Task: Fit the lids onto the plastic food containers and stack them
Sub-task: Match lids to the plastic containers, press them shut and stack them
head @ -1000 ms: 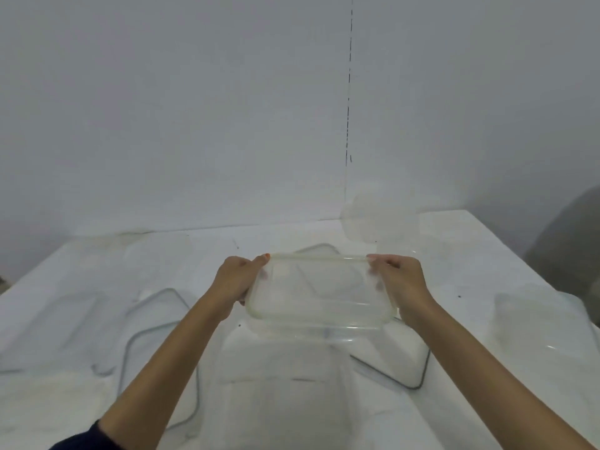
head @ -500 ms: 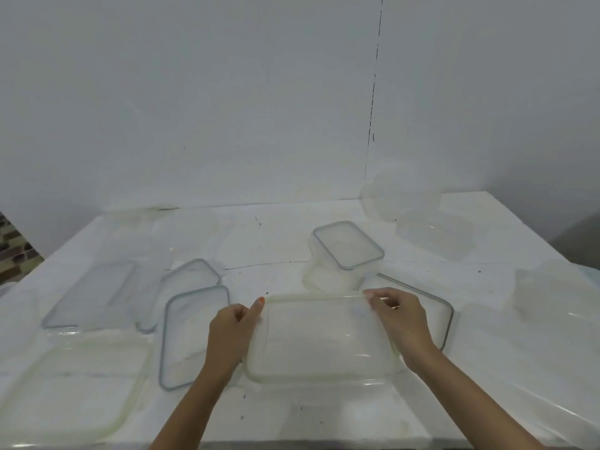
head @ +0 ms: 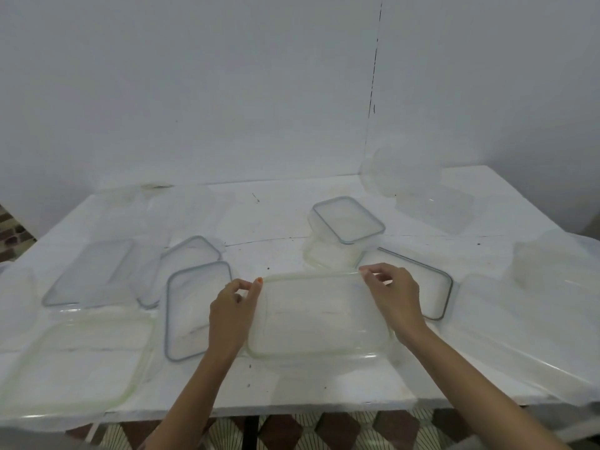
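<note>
A clear rectangular container with a pale green rim (head: pixel 319 316) rests on the white table (head: pixel 276 222) in front of me. My left hand (head: pixel 232 315) pinches its far left corner with thumb and forefinger. My right hand (head: pixel 394 295) grips its far right corner. I cannot tell whether its top is a fitted lid or the open rim. Behind it a small container with a grey-rimmed lid (head: pixel 347 222) sits on a green-rimmed container (head: pixel 331 259).
Three grey-rimmed lids (head: pixel 191 306) (head: pixel 190 259) (head: pixel 87 272) lie to the left, another (head: pixel 436 289) under my right hand. A large green-rimmed lid (head: pixel 78 358) is at the front left. Clear containers (head: pixel 435 207) (head: pixel 552 264) (head: pixel 519 336) stand on the right. The table's front edge is near.
The container was held up in the air between both hands a second ago. It has come down toward me and now sits on the table, both hands still on it.
</note>
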